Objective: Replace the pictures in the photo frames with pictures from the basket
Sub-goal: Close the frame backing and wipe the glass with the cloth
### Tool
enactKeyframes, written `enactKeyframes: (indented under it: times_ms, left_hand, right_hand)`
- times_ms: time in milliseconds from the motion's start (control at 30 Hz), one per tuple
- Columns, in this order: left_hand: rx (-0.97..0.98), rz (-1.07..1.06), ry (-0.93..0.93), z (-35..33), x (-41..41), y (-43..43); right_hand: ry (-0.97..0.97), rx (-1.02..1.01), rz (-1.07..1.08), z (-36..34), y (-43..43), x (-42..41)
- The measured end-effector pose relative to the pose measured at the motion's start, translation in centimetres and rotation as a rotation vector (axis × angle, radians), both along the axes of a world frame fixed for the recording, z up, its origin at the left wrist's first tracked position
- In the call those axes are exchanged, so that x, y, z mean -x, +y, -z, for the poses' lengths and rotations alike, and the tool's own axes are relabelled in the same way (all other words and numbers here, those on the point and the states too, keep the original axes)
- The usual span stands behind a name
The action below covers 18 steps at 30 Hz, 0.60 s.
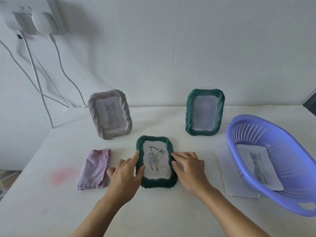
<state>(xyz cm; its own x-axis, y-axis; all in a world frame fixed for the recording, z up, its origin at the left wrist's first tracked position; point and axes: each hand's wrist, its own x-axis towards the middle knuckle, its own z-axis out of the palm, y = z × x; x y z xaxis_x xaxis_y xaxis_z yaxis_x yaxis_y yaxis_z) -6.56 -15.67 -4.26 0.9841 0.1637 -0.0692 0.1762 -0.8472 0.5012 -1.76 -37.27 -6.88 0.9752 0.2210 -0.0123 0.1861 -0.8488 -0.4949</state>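
Note:
A dark green photo frame (156, 183) with a rose picture stands near the table's front, between my hands. My left hand (125, 175) touches its left edge with straight fingers. My right hand (189, 168) touches its right edge the same way. A silver frame (95, 117) with a cat picture stands at the back left. A second green frame (189, 115) with a pale picture stands at the back right. The purple basket (290, 200) on the right holds a cat picture (258, 165).
A folded purple cloth (94, 170) lies left of my left hand. White paper sheets (229, 178) lie partly under the basket. White cables (34, 69) hang from wall sockets at the far left. The white table (51, 211) meets the wall behind the frames.

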Motion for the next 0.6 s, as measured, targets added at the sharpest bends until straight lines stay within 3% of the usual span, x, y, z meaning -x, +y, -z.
enactKeyframes:
  times_ms: [267, 600]
  left_hand:
    - [-0.188, 0.116, -0.029, 2.8, 0.0, 1.3]
    - [-0.181, 0.143, -0.031, 3.1, 0.0, 2.7]
  right_hand:
    - [-0.284, 0.005, 0.043, 1.9, -0.6, 0.7]
    - [-0.309, 0.024, 0.090, 2.2, 0.1, -0.2]
